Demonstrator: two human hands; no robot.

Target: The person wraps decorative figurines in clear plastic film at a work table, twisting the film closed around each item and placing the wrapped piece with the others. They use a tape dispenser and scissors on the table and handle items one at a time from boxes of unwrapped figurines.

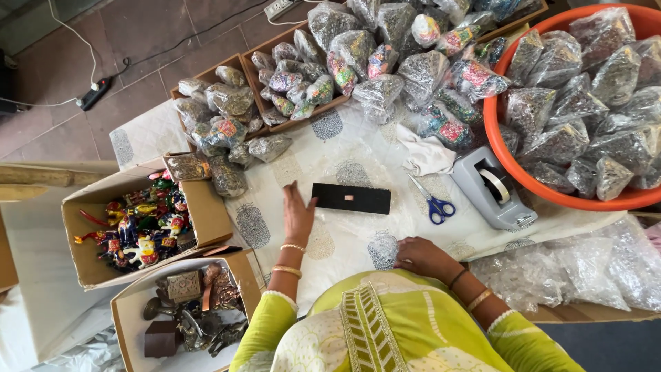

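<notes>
My left hand (297, 215) is stretched out flat over the white printed cloth (344, 145), fingers together, its tips just left of a flat black rectangular box (351, 198). It holds nothing. My right hand (421, 257) rests near my body on the cloth, fingers curled down against the fabric, with nothing visible in it. Both wrists wear bangles. Blue-handled scissors (432, 203) lie to the right of the black box.
A grey tape dispenser (493, 190) stands beside an orange tub (551, 189) full of plastic-wrapped packets. Further packets (358, 55) fill wooden trays at the back. Cardboard boxes of painted figurines (141, 227) and metal items (193, 310) sit at the left. Empty plastic bags (578, 269) lie at the right.
</notes>
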